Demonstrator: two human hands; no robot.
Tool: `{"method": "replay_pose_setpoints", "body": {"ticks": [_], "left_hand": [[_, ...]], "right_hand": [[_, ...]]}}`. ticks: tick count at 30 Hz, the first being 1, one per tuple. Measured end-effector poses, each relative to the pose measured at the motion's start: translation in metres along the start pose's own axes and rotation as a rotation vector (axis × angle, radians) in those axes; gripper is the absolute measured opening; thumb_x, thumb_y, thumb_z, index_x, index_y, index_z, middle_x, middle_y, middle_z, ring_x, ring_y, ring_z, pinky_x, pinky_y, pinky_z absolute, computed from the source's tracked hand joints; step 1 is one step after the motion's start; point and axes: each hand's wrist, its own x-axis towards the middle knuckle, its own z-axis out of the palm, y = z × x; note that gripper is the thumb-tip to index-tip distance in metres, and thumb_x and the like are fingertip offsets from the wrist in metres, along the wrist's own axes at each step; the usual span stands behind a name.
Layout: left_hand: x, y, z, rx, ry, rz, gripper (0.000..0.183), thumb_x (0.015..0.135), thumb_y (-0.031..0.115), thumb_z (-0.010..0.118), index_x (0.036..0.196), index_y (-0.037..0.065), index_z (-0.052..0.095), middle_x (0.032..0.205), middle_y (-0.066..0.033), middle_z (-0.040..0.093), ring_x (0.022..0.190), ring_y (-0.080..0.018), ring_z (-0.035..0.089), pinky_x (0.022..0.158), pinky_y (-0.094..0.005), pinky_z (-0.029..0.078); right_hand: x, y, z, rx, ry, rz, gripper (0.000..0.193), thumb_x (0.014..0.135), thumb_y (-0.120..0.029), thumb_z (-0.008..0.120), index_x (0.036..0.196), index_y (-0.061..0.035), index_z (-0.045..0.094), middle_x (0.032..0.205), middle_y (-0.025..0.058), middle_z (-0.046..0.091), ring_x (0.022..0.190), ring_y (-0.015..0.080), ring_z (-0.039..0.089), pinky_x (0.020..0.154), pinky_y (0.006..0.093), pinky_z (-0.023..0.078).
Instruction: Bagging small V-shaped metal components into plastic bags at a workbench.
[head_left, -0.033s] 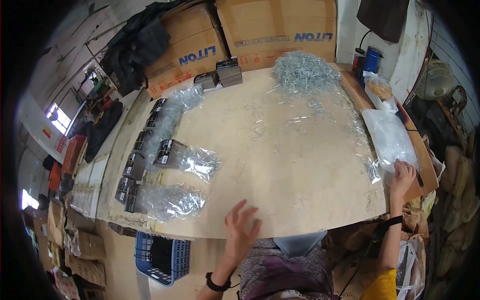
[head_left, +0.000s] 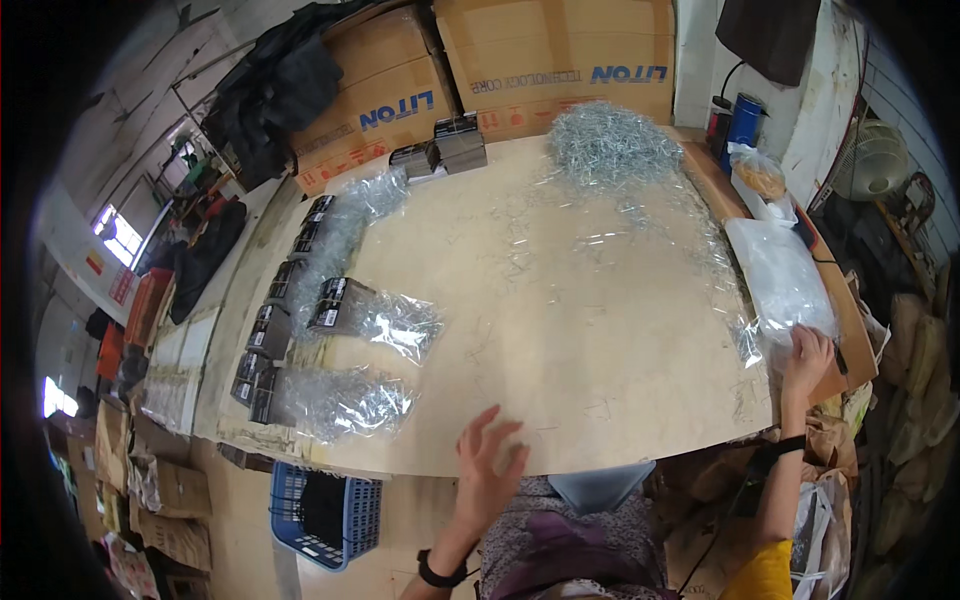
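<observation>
My left hand hovers at the near edge of the wooden tabletop, fingers spread with nothing between them. Over at the right edge, my right hand has its fingers bent and pinched at the near end of a stack of clear plastic bags. The fingertips touch the film; how many bags they grip is hidden. A heap of thin silvery metal pieces sits at the far right of the table, with loose ones strewn toward me.
Along the left edge stand dark bundles of printed cards with clear plastic bags beside them. Large cardboard boxes rise behind the table. A blue can stands back right. A blue basket is below the table's near left.
My left hand has shifted slightly right and toward me. My right hand has drawn a little nearer to me at the end of the bag stack.
</observation>
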Motion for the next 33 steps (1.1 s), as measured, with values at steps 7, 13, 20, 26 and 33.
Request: {"method": "replay_pose_setpoints", "body": {"ticks": [7, 13, 20, 26, 33], "left_hand": [[-0.035, 0.054, 0.011, -0.522, -0.135, -0.007, 0.042, 0.080, 0.008, 0.077, 0.119, 0.004, 0.061, 0.128, -0.0154, 0.056, 0.118, -0.0283, 0.056, 0.101, -0.0367, 0.044], [-0.057, 0.056, 0.044, -0.598, -0.548, -0.047, 0.023, 0.087, 0.014, 0.071, 0.106, 0.002, 0.063, 0.102, -0.0123, 0.066, 0.096, -0.0283, 0.065, 0.083, -0.0362, 0.052], [-0.062, 0.042, 0.049, -0.568, -0.493, -0.254, 0.013, 0.086, 0.005, 0.071, 0.097, 0.002, 0.066, 0.090, -0.0065, 0.069, 0.079, -0.0136, 0.065, 0.070, -0.0258, 0.052], [-0.063, 0.027, 0.052, -0.777, -0.421, -0.423, 0.012, 0.086, 0.003, 0.072, 0.095, 0.000, 0.064, 0.091, -0.0045, 0.067, 0.083, -0.0101, 0.064, 0.075, -0.0235, 0.051], [-0.064, 0.035, 0.045, -0.551, -0.483, -0.150, 0.010, 0.087, 0.007, 0.069, 0.093, -0.001, 0.065, 0.088, -0.0117, 0.068, 0.077, -0.0161, 0.067, 0.067, -0.0286, 0.053]], "right_hand": [[-0.077, -0.125, -0.107, 0.647, -0.317, 0.252, 0.014, 0.086, 0.003, 0.050, 0.090, -0.0009, 0.063, 0.089, 0.0134, 0.062, 0.086, 0.0295, 0.057, 0.078, 0.0404, 0.046], [-0.094, -0.220, -0.159, 1.368, -0.983, 0.168, 0.006, 0.083, -0.004, 0.064, 0.088, -0.0027, 0.067, 0.080, 0.0084, 0.065, 0.069, 0.0212, 0.060, 0.066, 0.0325, 0.047], [-0.116, -0.239, -0.159, 1.380, -1.003, 0.628, 0.012, 0.087, -0.003, 0.068, 0.097, 0.0003, 0.064, 0.087, 0.0083, 0.068, 0.078, 0.0128, 0.066, 0.069, 0.0260, 0.052], [-0.114, -0.246, -0.161, 1.370, -1.020, 0.674, 0.008, 0.088, -0.002, 0.067, 0.096, 0.0006, 0.065, 0.084, 0.0065, 0.067, 0.078, 0.0118, 0.065, 0.069, 0.0256, 0.050], [-0.120, -0.242, -0.161, 1.317, -0.957, 0.481, 0.010, 0.085, -0.002, 0.069, 0.095, -0.0014, 0.067, 0.079, 0.0087, 0.064, 0.073, 0.0191, 0.063, 0.069, 0.0290, 0.049]]}}
